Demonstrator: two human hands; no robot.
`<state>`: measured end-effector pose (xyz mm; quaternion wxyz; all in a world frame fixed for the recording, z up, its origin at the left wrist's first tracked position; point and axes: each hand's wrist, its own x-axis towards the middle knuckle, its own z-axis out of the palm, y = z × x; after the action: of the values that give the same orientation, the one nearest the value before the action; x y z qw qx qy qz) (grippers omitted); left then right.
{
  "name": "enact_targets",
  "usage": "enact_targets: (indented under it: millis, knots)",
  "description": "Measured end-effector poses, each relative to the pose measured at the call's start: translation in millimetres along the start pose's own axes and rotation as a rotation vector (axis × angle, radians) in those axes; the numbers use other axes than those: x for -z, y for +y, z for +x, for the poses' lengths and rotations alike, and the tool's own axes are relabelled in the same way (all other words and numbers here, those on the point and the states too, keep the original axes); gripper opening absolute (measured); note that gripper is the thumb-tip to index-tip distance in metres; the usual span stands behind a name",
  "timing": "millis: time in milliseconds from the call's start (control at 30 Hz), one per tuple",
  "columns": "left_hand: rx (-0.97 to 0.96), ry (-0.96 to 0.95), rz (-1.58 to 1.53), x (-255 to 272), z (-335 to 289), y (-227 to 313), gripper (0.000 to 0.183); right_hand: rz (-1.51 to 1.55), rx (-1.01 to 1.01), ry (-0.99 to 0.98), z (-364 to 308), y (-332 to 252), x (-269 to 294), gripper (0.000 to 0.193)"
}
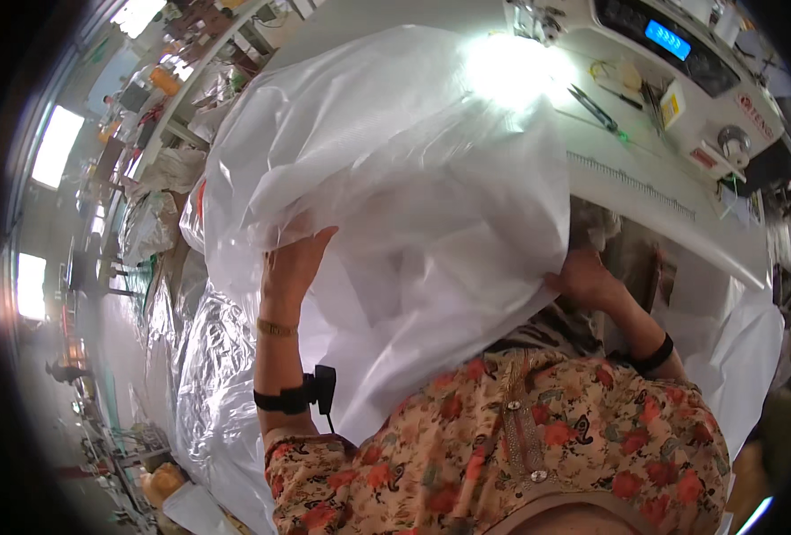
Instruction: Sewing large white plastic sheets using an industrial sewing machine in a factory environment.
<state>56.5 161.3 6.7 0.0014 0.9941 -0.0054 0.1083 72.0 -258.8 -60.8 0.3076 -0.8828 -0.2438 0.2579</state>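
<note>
A large white translucent plastic sheet [467,196] lies in loose folds over the table and down across my lap. My left hand [295,266] is at its left part, the fingers slipped beneath a fold and only dimly seen through it. The left thumb stands out straight, apart from the fingers. At the sheet's right edge, my right hand [589,278] is closed, with the thumb and fingertips pinching the border. Part of the right fingers is hidden in shadow by the table's front edge.
A sewing machine [707,89] with a lit blue display stands at the upper right, its bright lamp [516,71] over the sheet. Thread snips [594,109] lie on the white table [627,165]. Silvery crinkled material [221,374] is heaped at my left, near cluttered shelving.
</note>
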Motion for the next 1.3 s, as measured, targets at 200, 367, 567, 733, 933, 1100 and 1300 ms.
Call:
enact_targets:
  millis: [200, 367, 567, 733, 933, 1100, 1300]
  knots:
    - [-0.353, -0.251, -0.134, 17, -34, 107, 0.022, 0.389, 0.039, 0.106, -42, 0, -12, 0.039]
    - [-0.416, 0.18, -0.586, -94, -24, 144, 0.018, 1.114, 0.076, 0.004, -76, -55, 3, 0.05]
    - [0.169, 0.008, -1.238, -133, -30, 79, 0.024, 1.22, 0.313, 0.126, -51, -44, -29, 0.056]
    - [-0.02, -0.033, -1.151, -75, -17, 129, 0.027, 0.867, 0.019, 0.229, -82, 5, -49, 0.047]
    - [-0.258, -0.314, -1.165, -58, -28, 165, 0.017, -0.105, -0.368, 1.082, -213, 17, -69, 0.058]
    - [-0.333, -0.36, -1.2, -47, -22, 163, 0.015, -0.485, -1.016, 0.987, -293, 11, -115, 0.099]
    - [-0.368, -0.41, -1.155, -49, -15, 172, 0.015, 0.217, -1.36, 1.168, -370, 134, -205, 0.076]
